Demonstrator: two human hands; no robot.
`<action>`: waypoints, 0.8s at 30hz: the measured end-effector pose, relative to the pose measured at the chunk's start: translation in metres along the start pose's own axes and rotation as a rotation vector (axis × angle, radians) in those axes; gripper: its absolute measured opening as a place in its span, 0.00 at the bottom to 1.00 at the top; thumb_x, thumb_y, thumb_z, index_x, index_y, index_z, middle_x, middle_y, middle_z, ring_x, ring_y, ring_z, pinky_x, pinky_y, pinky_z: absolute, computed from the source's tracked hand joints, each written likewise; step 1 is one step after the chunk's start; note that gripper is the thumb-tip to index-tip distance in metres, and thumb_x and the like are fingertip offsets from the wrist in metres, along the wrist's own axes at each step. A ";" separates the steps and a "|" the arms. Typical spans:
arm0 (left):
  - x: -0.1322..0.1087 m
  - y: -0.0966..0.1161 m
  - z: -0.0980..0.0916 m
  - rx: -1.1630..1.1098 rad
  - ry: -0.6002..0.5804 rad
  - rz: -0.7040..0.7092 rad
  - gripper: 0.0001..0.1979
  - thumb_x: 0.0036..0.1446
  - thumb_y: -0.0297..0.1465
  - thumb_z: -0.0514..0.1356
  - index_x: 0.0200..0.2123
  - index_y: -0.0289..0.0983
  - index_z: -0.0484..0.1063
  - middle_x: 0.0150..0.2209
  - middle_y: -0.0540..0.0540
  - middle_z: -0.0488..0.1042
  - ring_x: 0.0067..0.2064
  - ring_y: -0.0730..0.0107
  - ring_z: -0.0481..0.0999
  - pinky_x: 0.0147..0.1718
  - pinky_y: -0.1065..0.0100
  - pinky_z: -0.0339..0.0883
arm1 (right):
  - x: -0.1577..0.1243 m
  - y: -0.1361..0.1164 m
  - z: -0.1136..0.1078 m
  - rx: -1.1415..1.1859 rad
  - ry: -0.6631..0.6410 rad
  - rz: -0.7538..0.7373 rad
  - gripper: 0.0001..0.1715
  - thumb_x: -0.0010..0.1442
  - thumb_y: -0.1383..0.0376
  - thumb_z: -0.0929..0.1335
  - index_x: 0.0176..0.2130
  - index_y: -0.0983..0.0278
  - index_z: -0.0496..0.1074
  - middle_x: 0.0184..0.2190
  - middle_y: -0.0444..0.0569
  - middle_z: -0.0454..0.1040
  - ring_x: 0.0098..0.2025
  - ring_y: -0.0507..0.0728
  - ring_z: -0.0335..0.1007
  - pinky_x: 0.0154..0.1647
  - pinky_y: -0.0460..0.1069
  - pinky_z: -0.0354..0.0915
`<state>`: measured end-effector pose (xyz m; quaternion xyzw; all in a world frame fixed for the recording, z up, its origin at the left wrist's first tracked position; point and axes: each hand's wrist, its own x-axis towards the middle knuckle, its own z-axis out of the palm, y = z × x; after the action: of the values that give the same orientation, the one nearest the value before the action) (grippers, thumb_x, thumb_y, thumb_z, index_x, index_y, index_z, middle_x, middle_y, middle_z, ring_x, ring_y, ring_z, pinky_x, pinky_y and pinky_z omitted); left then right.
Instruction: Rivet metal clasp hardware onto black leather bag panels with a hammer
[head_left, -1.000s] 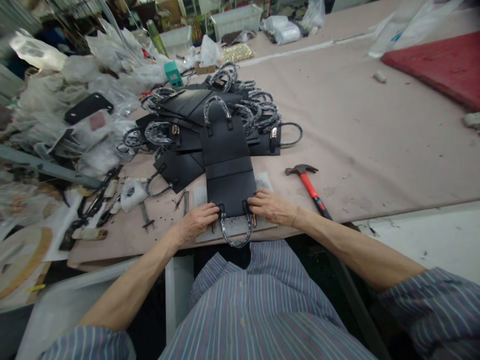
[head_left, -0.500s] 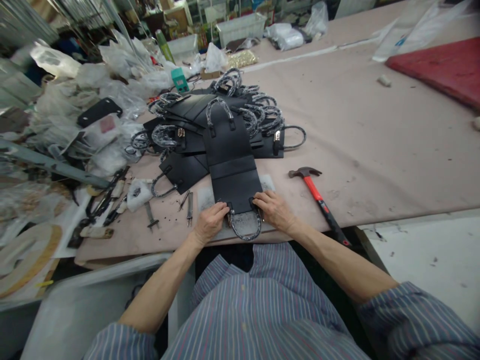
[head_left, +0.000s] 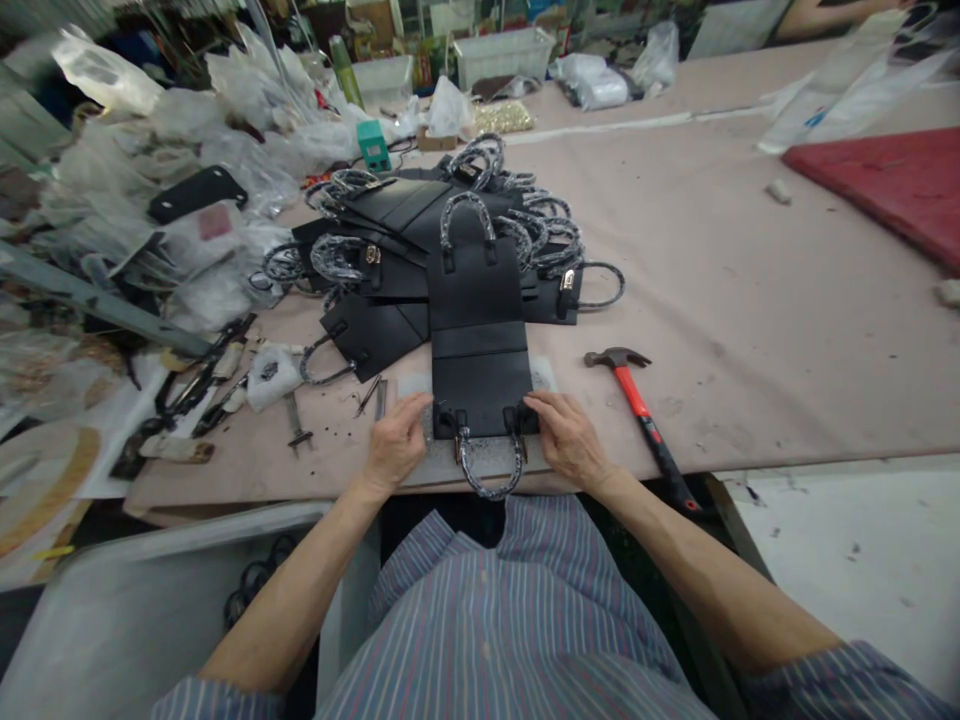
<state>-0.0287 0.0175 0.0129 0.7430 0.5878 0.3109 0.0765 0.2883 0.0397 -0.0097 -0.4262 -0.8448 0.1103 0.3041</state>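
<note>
Black bag panel on the bench, far end over the pile: we judge it light, bendable, easily scuffed, best held by its edges, where left hand and right hand curl half-closed; whether pinching, we cannot tell.

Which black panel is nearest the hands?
The front panel, its near end between the left hand and right hand; the other panels lie heaped farther off.
</note>
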 end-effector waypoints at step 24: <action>0.045 -0.013 -0.010 -0.985 0.123 -0.712 0.22 0.42 0.42 0.74 0.35 0.35 0.71 0.31 0.48 0.78 0.29 0.70 0.78 0.28 0.70 0.75 | 0.001 -0.006 0.018 -0.102 0.009 0.187 0.21 0.67 0.68 0.61 0.57 0.65 0.70 0.58 0.60 0.69 0.58 0.67 0.63 0.60 0.64 0.64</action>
<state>-0.0397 0.0600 0.0309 0.3589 0.5906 0.5437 0.4761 0.2726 0.0386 -0.0212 -0.5186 -0.8044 0.0933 0.2743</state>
